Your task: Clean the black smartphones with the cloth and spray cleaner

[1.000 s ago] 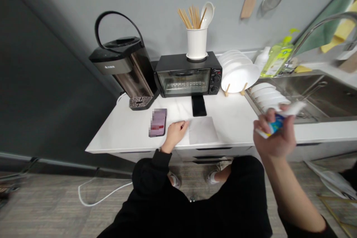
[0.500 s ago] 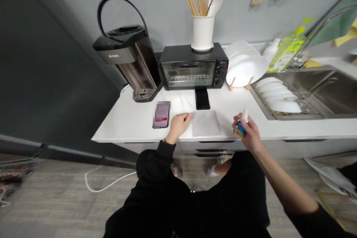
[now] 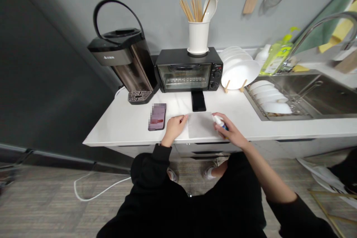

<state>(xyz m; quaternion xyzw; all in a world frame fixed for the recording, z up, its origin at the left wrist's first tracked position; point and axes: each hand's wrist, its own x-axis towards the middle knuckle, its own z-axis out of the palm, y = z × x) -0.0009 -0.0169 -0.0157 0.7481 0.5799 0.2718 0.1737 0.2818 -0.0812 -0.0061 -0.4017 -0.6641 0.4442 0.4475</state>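
Observation:
A thin whitish sheet (image 3: 201,125) lies flat near the front edge of the white countertop (image 3: 119,126). My left hand (image 3: 175,127) rests at the sheet's left edge, its fingers curled and pinched together at the upper left corner. In my right hand (image 3: 230,130) is a small bottle (image 3: 220,121) with a white top and a blue body, tilted with its top toward the sheet's right side. A phone with a lit purple screen (image 3: 157,116) lies left of my left hand. Behind the sheet is a black phone (image 3: 198,101).
Along the wall stand a water dispenser (image 3: 132,67), a toaster oven (image 3: 186,70) carrying a white utensil holder (image 3: 198,37), and racked white plates (image 3: 240,72). On the right, a sink (image 3: 329,96) holds stacked bowls (image 3: 270,96).
My right hand has moved left with the bottle, from right of the sheet to its right edge, and the bottle has tipped leftward. My left hand stays at the sheet. The camera view has shifted slightly.

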